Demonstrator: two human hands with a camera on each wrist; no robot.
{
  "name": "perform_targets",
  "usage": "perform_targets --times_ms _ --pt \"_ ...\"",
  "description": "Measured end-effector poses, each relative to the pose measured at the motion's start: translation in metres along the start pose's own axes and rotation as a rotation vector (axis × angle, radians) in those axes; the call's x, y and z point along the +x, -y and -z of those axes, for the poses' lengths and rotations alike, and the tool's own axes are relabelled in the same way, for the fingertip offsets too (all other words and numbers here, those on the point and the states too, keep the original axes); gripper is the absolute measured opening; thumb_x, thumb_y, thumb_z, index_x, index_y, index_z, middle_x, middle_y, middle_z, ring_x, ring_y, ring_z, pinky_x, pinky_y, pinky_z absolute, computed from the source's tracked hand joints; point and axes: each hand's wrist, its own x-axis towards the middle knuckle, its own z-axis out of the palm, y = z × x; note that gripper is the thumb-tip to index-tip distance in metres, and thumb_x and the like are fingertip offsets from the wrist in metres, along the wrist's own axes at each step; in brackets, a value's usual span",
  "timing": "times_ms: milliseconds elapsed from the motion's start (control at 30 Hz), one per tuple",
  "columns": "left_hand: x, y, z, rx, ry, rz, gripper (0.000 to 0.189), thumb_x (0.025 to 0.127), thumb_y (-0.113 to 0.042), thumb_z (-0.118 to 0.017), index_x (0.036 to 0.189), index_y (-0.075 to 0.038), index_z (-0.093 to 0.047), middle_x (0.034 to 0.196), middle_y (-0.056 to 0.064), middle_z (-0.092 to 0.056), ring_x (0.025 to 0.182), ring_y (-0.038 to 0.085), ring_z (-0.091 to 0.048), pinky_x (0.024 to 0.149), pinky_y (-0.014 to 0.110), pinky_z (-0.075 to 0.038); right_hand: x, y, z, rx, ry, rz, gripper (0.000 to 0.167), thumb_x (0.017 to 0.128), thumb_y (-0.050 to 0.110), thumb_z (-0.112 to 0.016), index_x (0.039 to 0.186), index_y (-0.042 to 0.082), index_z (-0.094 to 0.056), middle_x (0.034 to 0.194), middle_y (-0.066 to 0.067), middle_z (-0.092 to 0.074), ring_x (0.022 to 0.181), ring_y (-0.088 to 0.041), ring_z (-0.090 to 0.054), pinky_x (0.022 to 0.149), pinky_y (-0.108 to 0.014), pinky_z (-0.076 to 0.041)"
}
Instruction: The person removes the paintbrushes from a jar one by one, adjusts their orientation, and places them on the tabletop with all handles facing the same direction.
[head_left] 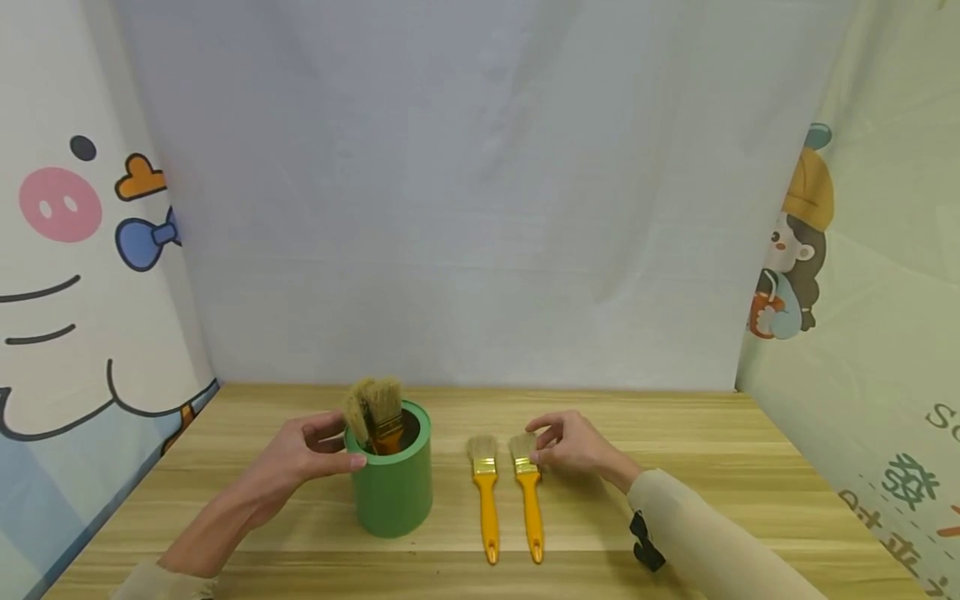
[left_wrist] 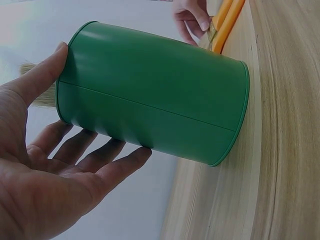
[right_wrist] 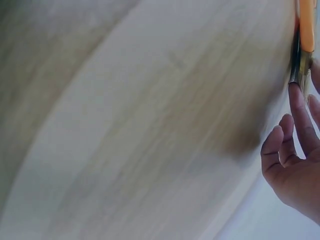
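Note:
My left hand (head_left: 303, 454) holds a green cylindrical container (head_left: 393, 496) at its upper left side, thumb near the rim and fingers along the wall. The container stands upright on the table. Inside it are paintbrushes (head_left: 385, 408) with their bristles up. On the table to its right lie two paintbrushes with yellow-orange handles, a left one (head_left: 487, 500) and a right one (head_left: 531, 500), bristles pointing away. My right hand (head_left: 573, 446) pinches the right paintbrush near its bristles and metal band. In the right wrist view, fingertips of the right hand (right_wrist: 295, 150) meet the brush's metal band.
A wood-grain table (head_left: 645, 517) carries everything. White cloth (head_left: 480, 208) hangs behind it. Printed curtains flank both sides, with a cartoon animal on the left one (head_left: 82, 350) and a cartoon figure on the right one (head_left: 885, 292).

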Motion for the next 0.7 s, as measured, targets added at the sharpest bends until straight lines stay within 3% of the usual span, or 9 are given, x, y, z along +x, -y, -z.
perform_targets --times_ms 700 --pt "0.0005 0.0009 -0.0002 -0.015 0.004 -0.027 0.078 0.095 -0.015 -0.079 0.16 0.005 -0.04 0.162 0.032 -0.035 0.143 0.053 -0.041 0.111 0.054 -0.047 0.0023 -0.003 0.0004 -0.032 0.012 -0.003 0.044 0.087 0.006 -0.086 0.126 -0.008 -0.071 0.09 -0.003 -0.074 0.079 -0.015 -0.067 0.074 -0.033 -0.056"
